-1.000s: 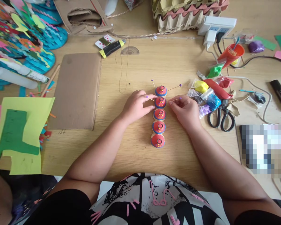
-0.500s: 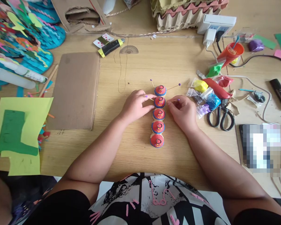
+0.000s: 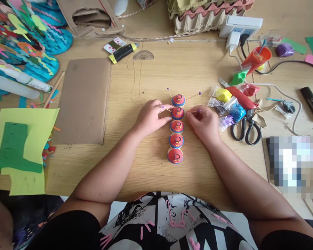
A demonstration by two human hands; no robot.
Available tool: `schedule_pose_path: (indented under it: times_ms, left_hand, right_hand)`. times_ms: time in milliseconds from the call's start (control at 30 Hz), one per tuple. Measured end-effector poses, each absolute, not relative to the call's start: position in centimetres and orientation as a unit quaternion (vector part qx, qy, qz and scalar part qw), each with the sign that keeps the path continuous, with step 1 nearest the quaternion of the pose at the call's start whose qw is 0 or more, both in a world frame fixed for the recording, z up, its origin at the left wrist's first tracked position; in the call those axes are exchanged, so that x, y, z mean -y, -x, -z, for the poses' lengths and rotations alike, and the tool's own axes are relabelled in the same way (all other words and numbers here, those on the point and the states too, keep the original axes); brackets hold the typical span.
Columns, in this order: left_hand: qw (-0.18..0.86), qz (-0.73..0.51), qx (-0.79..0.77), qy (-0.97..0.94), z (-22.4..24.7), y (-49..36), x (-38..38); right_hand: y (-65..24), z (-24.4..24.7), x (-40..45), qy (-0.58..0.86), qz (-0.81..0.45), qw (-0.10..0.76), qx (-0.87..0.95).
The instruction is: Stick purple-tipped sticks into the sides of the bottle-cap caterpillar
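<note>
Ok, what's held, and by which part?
Right hand: a purple-tipped stick, pinched away from that tip. Left hand: grip on the second-farthest red dome unclear.

Cardboard left of figures, scissors right — apparently touching packets.

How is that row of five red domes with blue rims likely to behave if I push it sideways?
The row of five red domes probably shifts as one piece, since beige material shows between neighbouring domes. Rolling seems unlikely, as it lies domes-up on the wooden tabletop. The thin purple-tipped sticks may bend or catch, because they jut outward.
</note>
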State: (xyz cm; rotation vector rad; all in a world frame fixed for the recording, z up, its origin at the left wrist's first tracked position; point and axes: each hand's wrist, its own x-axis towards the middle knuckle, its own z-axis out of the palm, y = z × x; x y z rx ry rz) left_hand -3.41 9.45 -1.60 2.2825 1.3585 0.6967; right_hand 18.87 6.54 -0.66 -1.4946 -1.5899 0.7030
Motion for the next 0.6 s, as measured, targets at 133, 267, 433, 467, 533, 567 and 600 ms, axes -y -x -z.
schedule_pose_path:
  times_ms: [133, 267, 433, 467, 533, 567, 600]
  left_hand:
    - [0.195, -0.246, -0.487, -0.815, 1.52, 3.42, -9.41]
    - [0.194, -0.245, -0.488, -0.815, 1.5, 3.38, -9.4]
    - [0.195, -0.25, -0.485, -0.815, 1.57, 3.46, -9.4]
    - [0.195, -0.251, -0.485, -0.815, 1.59, 3.46, -9.4]
    - [0.195, -0.253, -0.487, -0.813, 1.63, 3.44, -9.4]
    - [0.194, -0.255, -0.489, -0.811, 1.66, 3.41, -9.39]
    - [0.193, -0.258, -0.491, -0.81, 1.69, 3.36, -9.38]
  right_hand:
    - [-18.98, 0.57, -6.5, 0.592, -0.301, 0.41, 0.626]
    - [-19.09, 0.86, -6.56, 0.582, -0.351, 0.417, 0.603]
    - [-19.32, 1.3, -6.69, 0.556, -0.408, 0.438, 0.576]
    - [-19.35, 1.34, -6.7, 0.552, -0.413, 0.441, 0.575]
    - [-19.36, 1.39, -6.72, 0.546, -0.419, 0.444, 0.575]
    - [-19.35, 1.43, -6.73, 0.543, -0.419, 0.446, 0.575]
    - [-19.34, 1.48, -6.75, 0.541, -0.418, 0.45, 0.575]
